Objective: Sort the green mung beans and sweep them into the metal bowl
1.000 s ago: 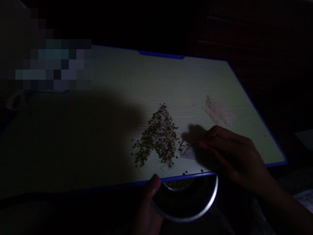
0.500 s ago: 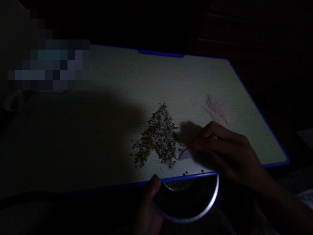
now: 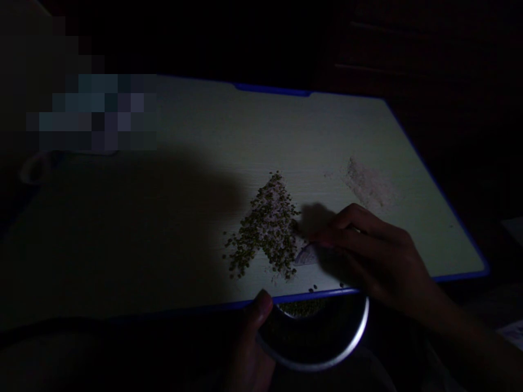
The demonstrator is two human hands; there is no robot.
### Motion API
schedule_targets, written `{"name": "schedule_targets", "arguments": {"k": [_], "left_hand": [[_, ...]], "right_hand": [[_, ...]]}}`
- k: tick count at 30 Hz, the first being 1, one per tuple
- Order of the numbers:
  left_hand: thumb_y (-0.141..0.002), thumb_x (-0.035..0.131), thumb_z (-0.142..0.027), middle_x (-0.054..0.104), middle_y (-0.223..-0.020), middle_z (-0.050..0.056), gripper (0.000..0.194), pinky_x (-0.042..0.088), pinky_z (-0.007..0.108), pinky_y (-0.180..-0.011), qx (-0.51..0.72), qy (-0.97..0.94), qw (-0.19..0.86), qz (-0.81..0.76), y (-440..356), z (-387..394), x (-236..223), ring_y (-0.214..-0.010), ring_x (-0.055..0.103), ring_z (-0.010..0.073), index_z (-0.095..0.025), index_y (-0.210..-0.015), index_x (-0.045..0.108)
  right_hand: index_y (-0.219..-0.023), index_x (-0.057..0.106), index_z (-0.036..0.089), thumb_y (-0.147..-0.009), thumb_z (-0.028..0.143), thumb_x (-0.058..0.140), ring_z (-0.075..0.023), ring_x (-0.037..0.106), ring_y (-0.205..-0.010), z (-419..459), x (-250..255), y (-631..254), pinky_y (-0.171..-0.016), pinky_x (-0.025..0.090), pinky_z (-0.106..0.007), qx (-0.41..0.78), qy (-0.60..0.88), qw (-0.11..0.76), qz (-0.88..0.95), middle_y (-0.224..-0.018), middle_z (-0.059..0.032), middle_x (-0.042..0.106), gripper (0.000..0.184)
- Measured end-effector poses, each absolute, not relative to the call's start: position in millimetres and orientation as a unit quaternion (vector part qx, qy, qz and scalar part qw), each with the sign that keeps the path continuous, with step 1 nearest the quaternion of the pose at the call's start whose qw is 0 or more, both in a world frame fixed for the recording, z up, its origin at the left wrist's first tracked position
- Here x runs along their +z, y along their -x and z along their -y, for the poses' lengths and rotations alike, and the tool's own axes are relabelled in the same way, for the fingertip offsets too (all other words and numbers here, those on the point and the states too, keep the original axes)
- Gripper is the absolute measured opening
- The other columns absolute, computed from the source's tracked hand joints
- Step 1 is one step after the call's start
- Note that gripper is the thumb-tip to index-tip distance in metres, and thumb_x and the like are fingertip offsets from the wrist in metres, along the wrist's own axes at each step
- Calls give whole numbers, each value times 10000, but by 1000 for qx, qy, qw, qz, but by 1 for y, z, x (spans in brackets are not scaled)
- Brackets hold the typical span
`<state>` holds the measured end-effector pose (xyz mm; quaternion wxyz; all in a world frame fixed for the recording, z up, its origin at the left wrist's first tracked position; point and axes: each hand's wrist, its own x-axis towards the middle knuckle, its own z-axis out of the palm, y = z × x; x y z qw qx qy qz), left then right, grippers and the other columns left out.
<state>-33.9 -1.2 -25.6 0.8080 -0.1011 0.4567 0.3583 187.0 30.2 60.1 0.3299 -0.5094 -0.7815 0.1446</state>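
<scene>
The mixed heap (image 3: 272, 226) lies on the desk directly left of the right hand (image 3: 379, 250) and beyond the left hand (image 3: 255, 337). It consists of small green seeds and pale grains, spread in a rough wedge: the narrow end points away from the hands, and the broad end divides into two lobes toward the near edge.

The right hand is closed in a pinch, with thumb and fingertips together on a thin, pale purplish flat piece (image 3: 308, 255). The free end of this piece is at the right flank of the mixed heap, low over the desk surface; whether it touches the surface cannot be determined. A few loose seeds (image 3: 314, 288) lie between the right hand and the near edge.

The left hand is partly closed around the left side of the metal bowl (image 3: 363, 321). The thumb is uppermost, at the near edge of the desk; the remaining fingers are lost in shadow. The bowl sits to the right of the left hand, partly hidden beneath the desk edge, and contains green seeds (image 3: 302, 308).

A separate pale heap (image 3: 371, 185) lies just beyond the right hand, apart from the mixed heap. The desk (image 3: 286, 130) has a light top and a blue border. Far to the left of both hands, a pale loop (image 3: 36, 167) is dimly visible.
</scene>
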Motion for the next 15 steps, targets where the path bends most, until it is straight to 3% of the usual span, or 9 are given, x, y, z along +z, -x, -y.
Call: {"name": "schedule_targets", "arguments": {"k": [4, 8, 12, 15], "left_hand": [[-832, 797, -307, 877, -1071, 33, 196, 373, 471, -1254, 366, 89, 812, -445, 35, 1, -27, -1385, 627, 333, -252, -1008, 861], [-833, 821, -383, 866, -1133, 50, 231, 440, 447, -1208, 349, 68, 851, -387, 41, 3, -33, -1284, 707, 331, -244, -1012, 868], [-853, 819, -357, 876, -1077, 3, 128, 437, 418, -1206, 365, 66, 858, -356, 40, 3, -34, -1209, 754, 286, -287, -941, 879], [-844, 823, -367, 883, -1002, 1, 130, 399, 433, -1231, 381, 50, 862, -330, 37, 3, -32, -1229, 743, 295, -280, -921, 882]], "right_hand": [[-1191, 717, 201, -954, 6, 543, -186, 624, -882, -37, 65, -188, -691, 538, -310, 168, 470, 318, 806, -975, -74, 657, 353], [-1176, 725, 192, -953, -5, 536, -181, 605, -896, -32, 66, -194, -696, 522, -300, 172, 474, 310, 806, -979, -68, 629, 353], [-1193, 718, 195, -941, -16, 525, -191, 598, -936, -25, 65, -198, -719, 512, -311, 169, 487, 320, 795, -1010, -69, 622, 380], [-1175, 726, 164, -931, -29, 544, -184, 596, -929, -28, 64, -194, -726, 505, -303, 164, 475, 322, 803, -1005, -73, 625, 361]]}}
